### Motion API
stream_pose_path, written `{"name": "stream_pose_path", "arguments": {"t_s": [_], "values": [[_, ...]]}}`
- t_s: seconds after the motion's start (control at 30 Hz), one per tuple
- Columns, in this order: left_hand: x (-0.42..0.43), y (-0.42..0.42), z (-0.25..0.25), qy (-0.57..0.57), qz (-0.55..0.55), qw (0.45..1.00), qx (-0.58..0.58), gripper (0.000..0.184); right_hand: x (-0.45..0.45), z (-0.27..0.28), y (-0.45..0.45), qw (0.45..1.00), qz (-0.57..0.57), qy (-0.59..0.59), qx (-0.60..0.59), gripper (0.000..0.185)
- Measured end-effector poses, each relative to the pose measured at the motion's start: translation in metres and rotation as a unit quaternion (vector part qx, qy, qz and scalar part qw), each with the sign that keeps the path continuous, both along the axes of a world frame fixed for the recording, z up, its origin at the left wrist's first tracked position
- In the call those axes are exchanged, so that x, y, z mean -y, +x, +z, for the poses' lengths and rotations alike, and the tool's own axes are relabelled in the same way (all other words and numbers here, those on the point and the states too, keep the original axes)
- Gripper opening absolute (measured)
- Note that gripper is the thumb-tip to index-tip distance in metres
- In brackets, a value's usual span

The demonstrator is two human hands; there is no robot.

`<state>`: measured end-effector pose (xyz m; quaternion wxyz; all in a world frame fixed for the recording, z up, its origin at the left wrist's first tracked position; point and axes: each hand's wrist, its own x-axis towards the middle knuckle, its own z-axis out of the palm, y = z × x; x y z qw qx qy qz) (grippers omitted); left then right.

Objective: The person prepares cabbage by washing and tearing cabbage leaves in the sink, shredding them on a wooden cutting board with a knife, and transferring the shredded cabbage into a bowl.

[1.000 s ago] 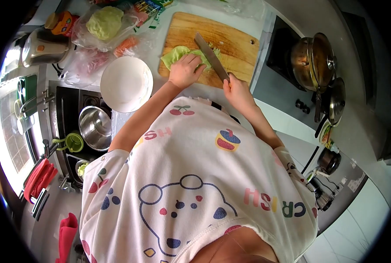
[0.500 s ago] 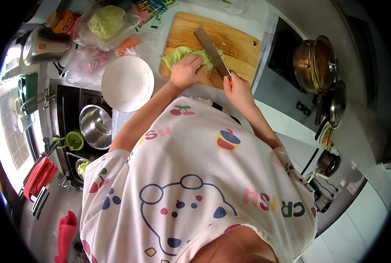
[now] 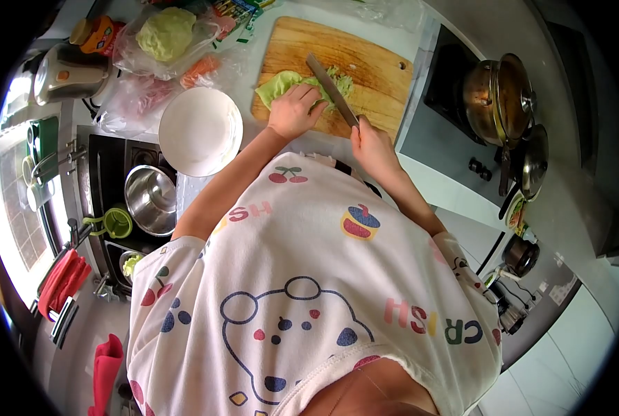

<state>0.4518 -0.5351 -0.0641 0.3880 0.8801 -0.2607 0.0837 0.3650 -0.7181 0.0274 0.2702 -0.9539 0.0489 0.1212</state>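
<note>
On the wooden cutting board (image 3: pixel 372 62), my left hand (image 3: pixel 296 111) presses down on a piece of green cabbage (image 3: pixel 273 86), its fingers curled over the leaves. My right hand (image 3: pixel 374 144) grips the handle of a kitchen knife (image 3: pixel 331 89). The broad blade points away from me and to the left, right beside the cabbage and close to my left fingertips. Shredded cabbage (image 3: pixel 341 83) lies on the board to the right of the blade. The blade's lower edge, where it meets the cabbage, is partly hidden.
A white bowl (image 3: pixel 200 132) stands left of the board. Behind it are a cabbage head (image 3: pixel 166 35) in a plastic bag and bagged orange and pink food. At far left, a metal bowl (image 3: pixel 150 200) sits in the sink. A lidded pot (image 3: pixel 481 100) is on the stove at right.
The knife has shifted left and down toward the cabbage, and shreds now show to the right of its blade. My left hand has hardly moved.
</note>
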Motion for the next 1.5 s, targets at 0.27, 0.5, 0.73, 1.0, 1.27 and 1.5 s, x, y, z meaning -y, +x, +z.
{"name": "stream_pose_path", "arguments": {"t_s": [0.27, 0.5, 0.73, 1.0, 1.27, 1.5], "values": [[0.001, 0.0, -0.002, -0.012, -0.002, 1.0, 0.012, 0.014, -0.005, -0.024, 0.017, 0.999, -0.011, 0.017, 0.027, 0.016], [-0.003, -0.002, -0.002, -0.027, -0.01, 0.999, 0.038, 0.012, 0.001, -0.013, 0.017, 0.993, -0.068, 0.079, 0.047, 0.019], [-0.003, -0.002, -0.002, -0.033, -0.017, 0.999, 0.034, 0.012, 0.0, 0.007, 0.003, 0.998, -0.015, 0.051, 0.034, 0.018], [-0.003, -0.001, -0.002, -0.03, -0.019, 0.999, 0.037, 0.012, 0.002, 0.007, 0.001, 0.999, -0.003, 0.039, 0.002, 0.018], [-0.002, -0.001, -0.001, -0.028, -0.012, 0.999, 0.029, 0.013, 0.0, -0.012, 0.012, 1.0, 0.003, 0.028, 0.005, 0.018], [-0.001, -0.002, -0.001, -0.025, -0.008, 0.999, 0.03, 0.013, -0.002, -0.032, 0.018, 0.993, -0.047, 0.083, 0.068, 0.021]]}}
